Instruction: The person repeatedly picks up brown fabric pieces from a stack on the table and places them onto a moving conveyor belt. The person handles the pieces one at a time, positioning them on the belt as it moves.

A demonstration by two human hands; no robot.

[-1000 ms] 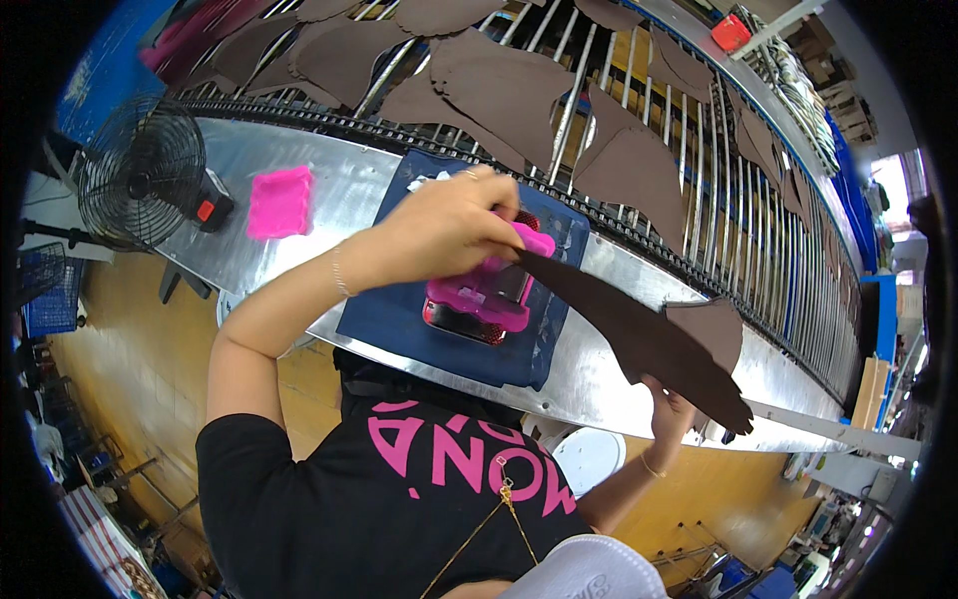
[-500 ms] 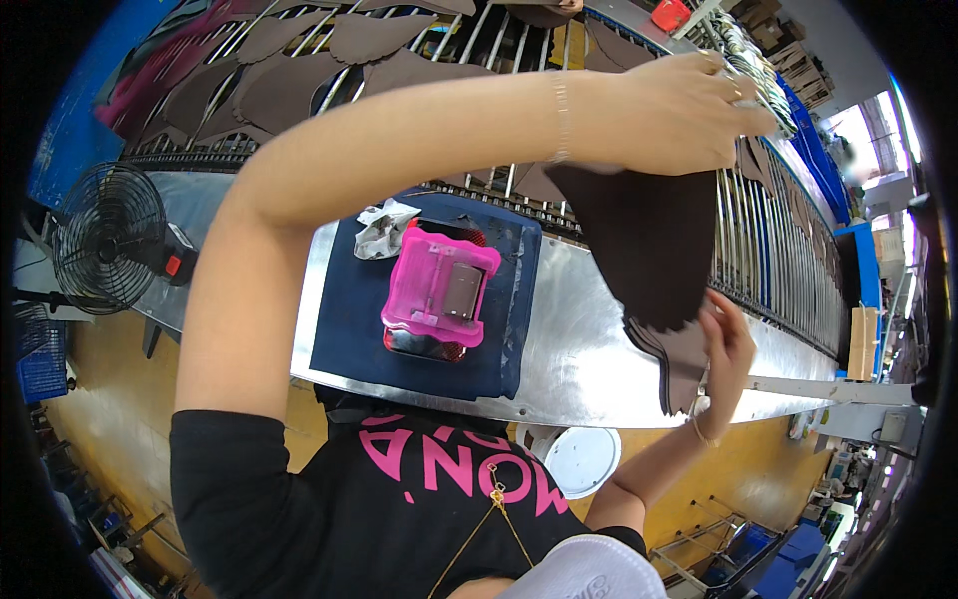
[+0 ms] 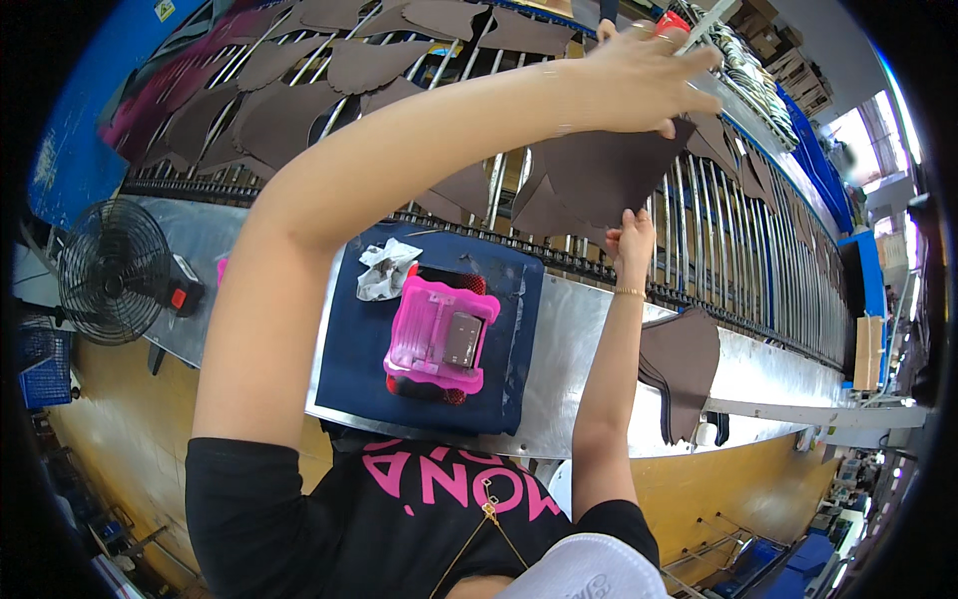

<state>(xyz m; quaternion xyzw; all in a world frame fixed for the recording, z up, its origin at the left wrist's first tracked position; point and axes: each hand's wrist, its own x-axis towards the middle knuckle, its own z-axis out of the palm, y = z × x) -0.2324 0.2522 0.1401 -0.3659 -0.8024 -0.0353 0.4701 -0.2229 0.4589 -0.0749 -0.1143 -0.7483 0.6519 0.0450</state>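
Nearest, below the person's black shirt [image 3: 339, 529], a dark blue mat [image 3: 349, 374] covers part of the metal table [image 3: 559, 344], probably to guard the surface. On it stands a pink tray [image 3: 417, 334] with a dark block at its right side, perhaps put there to be within easy reach, and crumpled white paper [image 3: 387, 272] lies just beside. To the right, a stack of brown pieces [image 3: 689, 364] rests near the table's far edge, close to the right forearm, seemingly so that single pieces come easily to hand. Beyond, the right arm reaches nearly straight forward, and the right hand [image 3: 631, 242] has its thumb and fingertips at the lower edge of a dark brown piece [image 3: 609, 170]; they look pinched on it, likely to steady that edge. The piece is above the conveyor rods [image 3: 699, 235], partly over another brown piece; whether it lies flat on the rods cannot be told. The left arm bends at the elbow and sweeps across, its left hand [image 3: 654, 85] palm-down at the piece's far edge, fingers spread apart and blurred, so contact is uncertain. Farther off, a co-worker's hand [image 3: 606, 30] shows at the conveyor's far side.
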